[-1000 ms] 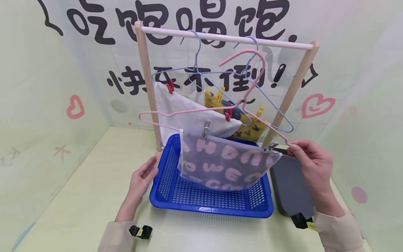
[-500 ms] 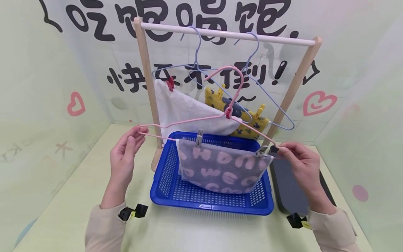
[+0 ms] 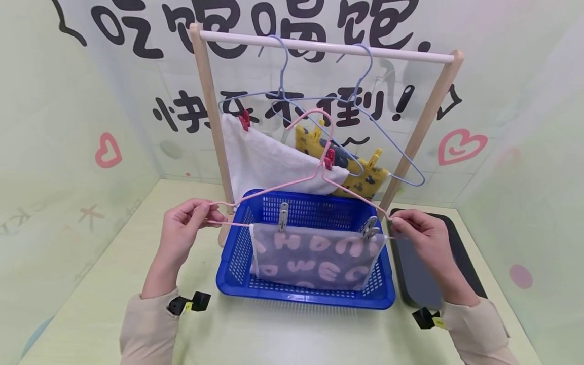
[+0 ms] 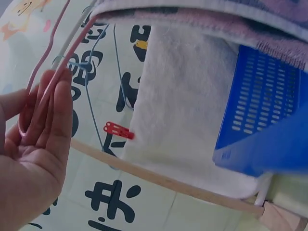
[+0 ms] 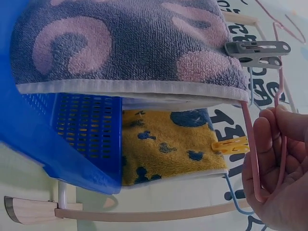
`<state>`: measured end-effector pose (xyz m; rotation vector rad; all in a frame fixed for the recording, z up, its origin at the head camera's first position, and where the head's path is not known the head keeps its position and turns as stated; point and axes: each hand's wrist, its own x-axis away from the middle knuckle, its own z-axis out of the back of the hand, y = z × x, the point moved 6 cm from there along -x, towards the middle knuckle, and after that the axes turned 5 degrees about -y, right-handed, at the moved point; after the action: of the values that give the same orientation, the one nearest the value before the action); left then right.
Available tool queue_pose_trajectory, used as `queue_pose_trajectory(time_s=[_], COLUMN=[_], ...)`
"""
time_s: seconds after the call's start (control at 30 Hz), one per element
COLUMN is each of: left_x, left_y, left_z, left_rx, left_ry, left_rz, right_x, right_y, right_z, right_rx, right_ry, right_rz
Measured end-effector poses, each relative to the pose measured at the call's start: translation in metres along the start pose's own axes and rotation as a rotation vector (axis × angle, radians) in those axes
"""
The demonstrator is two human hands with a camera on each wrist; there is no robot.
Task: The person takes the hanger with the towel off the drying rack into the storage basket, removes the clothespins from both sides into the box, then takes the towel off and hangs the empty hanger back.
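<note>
A pink hanger (image 3: 284, 186) spans between both hands in the head view, its hook upward. My left hand (image 3: 184, 223) pinches its left end, the wire loop lying along the fingers in the left wrist view. At the other end my right hand (image 3: 424, 238) grips the right corner between thumb and fingers. Over the hanger's lower bar drapes a grey towel (image 3: 315, 261) with pink letters. One grey clothespin (image 3: 283, 217) fastens it near the left, and a second clothespin (image 5: 257, 52) near its right edge. The towel hangs over the blue basket (image 3: 301, 298).
Behind stands a wooden rack with a white rail (image 3: 328, 47). Two blue hangers (image 3: 360, 83) hang there, bearing a white towel (image 3: 269, 162) with red clothespins and a yellow towel (image 3: 360, 177) with yellow ones. A dark grey tray (image 3: 420, 276) lies right of the basket.
My left hand has come up from beside the basket and taken hold of the hanger's left end. The hanger and towel have lowered and shifted left, and the bar is more level.
</note>
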<state>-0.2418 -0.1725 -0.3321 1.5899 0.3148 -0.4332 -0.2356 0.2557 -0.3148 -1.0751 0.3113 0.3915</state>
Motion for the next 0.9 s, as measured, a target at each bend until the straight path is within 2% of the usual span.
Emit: queue_pose_trajectory(time_s=[0.1,0.2,0.37,0.47,0.63,0.73,0.8,0.9], left_x=[0.002,0.005,0.012,0.015,0.019,0.019,0.019,0.019], left_y=[-0.002,-0.006,-0.012,-0.015,-0.016,-0.016,-0.017,-0.018], left_z=[-0.001,-0.004,-0.006,-0.006,-0.006,-0.006,-0.006,-0.006], left_rx=[-0.019,-0.018,0.030,0.070,0.103,0.108,0.111,0.111], left_ry=[-0.068,-0.097,-0.037,0.010,0.043,0.050,0.054,0.060], left_rz=[0.010,0.023,0.070,0.086,0.070,0.067,0.069,0.071], right_x=[-0.001,0.000,0.001,0.002,0.001,0.000,-0.002,-0.005], right_y=[0.005,0.008,0.009,0.005,-0.015,-0.026,-0.032,-0.034], right_z=[-0.003,-0.007,-0.012,-0.013,-0.014,-0.019,-0.023,-0.028], right_rx=[0.006,0.022,0.093,0.161,0.232,0.240,0.267,0.310], right_ry=[-0.035,-0.072,-0.091,-0.045,0.056,0.049,0.018,-0.043], right_rz=[-0.035,-0.063,-0.074,0.006,0.278,0.404,0.448,0.430])
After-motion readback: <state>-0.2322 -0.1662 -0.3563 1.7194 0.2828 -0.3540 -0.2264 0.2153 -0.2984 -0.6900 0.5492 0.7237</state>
